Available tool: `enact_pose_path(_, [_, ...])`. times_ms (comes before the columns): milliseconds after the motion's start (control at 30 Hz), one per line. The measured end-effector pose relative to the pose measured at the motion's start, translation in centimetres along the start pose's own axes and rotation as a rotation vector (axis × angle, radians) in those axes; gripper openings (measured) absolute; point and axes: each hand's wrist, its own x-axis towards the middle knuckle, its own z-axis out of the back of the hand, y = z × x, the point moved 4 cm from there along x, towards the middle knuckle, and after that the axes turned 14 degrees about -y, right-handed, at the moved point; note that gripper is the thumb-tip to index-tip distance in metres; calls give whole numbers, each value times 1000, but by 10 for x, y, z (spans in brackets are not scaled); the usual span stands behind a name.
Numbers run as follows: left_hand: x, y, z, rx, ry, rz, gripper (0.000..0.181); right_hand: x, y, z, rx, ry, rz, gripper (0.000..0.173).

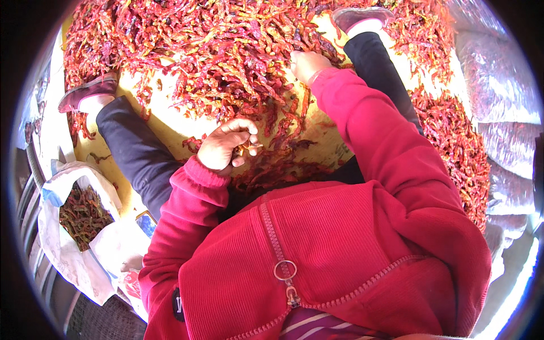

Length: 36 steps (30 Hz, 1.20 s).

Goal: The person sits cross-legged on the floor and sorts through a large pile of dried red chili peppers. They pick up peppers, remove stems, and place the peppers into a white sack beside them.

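Note:
Dried red chili peppers [221, 63] lie in a wide heap on a yellow surface in front of me and between my outstretched legs. My left hand [227, 144] is curled, palm up, around a few pale brown dried peppers [246, 147], above the near edge of the heap. My right hand [309, 66] reaches to the heap's right part, close to my right leg. Its fingers point down at the peppers and are partly hidden, so whether they grip one does not show. More peppers [278, 165] lie in the shade close to my body.
An open white sack [55, 242] holding darker dried peppers [85, 214] stands at the left. More red peppers [454, 157] are piled beyond my right arm, beside stacked clear plastic bags [501, 85]. My feet rest among the peppers on both sides.

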Motion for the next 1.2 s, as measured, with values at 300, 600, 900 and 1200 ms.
enact_pose_path(300, [-9, 10, -12, -21, 29, 6, 4, -46, 6, 58, 76, 32, 46, 26])
enact_pose_path(600, [12, 12, -54, 98, -5, -96, 21, -104, 60, 102, 213, -262, 312, 9])
enact_pose_path(900, [6, 5, -59, -46, 39, -278, 9, -105, 80, 102, 353, -366, 448, 7])
enact_pose_path(1200, [-6, 5, -51, -128, -35, -335, 5, -117, 90, 119, 465, -439, 581, 5])
